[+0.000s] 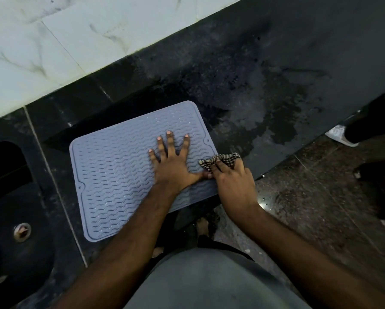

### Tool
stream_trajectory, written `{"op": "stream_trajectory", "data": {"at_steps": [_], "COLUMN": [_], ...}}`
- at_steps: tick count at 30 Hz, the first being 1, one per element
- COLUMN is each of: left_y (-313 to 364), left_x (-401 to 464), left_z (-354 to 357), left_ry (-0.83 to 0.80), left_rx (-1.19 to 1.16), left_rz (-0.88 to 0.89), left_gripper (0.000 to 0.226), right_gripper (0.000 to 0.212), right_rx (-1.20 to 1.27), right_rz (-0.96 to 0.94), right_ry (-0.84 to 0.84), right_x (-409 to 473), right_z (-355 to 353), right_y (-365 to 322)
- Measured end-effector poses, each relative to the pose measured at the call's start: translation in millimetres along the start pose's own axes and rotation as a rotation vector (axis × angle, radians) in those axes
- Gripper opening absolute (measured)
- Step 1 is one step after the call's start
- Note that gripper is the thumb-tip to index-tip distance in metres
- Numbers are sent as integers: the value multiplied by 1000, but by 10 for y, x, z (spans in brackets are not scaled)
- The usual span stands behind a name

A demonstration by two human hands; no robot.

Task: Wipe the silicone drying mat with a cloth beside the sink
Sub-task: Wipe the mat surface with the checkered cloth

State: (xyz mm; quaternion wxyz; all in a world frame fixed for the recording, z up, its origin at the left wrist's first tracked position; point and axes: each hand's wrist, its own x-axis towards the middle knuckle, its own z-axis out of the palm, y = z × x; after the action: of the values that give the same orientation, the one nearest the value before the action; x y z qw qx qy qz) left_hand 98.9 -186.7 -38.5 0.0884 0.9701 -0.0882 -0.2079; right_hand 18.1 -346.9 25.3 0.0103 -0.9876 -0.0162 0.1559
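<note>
A grey-blue silicone drying mat (115, 175) with wavy ridges lies on the black stone counter (265, 70), its near edge hanging slightly over the counter's front. My left hand (172, 162) rests flat on the mat's right half, fingers spread. My right hand (233, 184) is at the mat's right edge, fingers closed over a bunched checked cloth (220, 160) that sticks out past the fingertips and touches the mat's corner.
A dark sink (10, 219) with a metal drain (22, 232) lies left of the mat. Wet patches (260, 121) cover the counter to the right. White marble wall tiles (53, 45) rise behind. Another person's white shoe (339, 134) stands on the speckled floor at right.
</note>
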Motion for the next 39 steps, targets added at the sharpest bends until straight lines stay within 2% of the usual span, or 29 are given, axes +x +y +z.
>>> {"op": "stream_trajectory", "data": {"at_steps": [5,8,11,15,19,22,29,37,39], "left_y": [-34,-13,-12,-44,-52,-119,-351,-429,-554], "left_x": [-55,-140,-183,-178,-183,-258,-570,-541,-594], "left_z": [2,-16,29,103,115,93,169,138,71], "left_ry": [19,49,4,-36,-18,7,39,39,2], "left_rx": [-15,28,86,106,100,101,103,64,16], "left_rz": [150,280,361,358,370,422,406,462,484], "left_gripper": [151,138,128,132,123,119,114,94,96], "right_gripper": [39,38,45,52,37,36,57,43,38], "right_rx": [4,-12,-14,-26,-12,42,77,28,19], "right_rz": [-2,-3,10,31,43,65,160,183,189], "right_ry": [-62,-118,-171,-184,-200,-192,-180,-233,-259], "right_x": [-174,-273,-344,-398,-464,-462,-460,-471,-485], "right_z": [-46,-80,-92,-91,-56,-2,217,104,65], "right_y": [-15,-62,-117,-173,-362,-452,-489,-1031,-1159]}}
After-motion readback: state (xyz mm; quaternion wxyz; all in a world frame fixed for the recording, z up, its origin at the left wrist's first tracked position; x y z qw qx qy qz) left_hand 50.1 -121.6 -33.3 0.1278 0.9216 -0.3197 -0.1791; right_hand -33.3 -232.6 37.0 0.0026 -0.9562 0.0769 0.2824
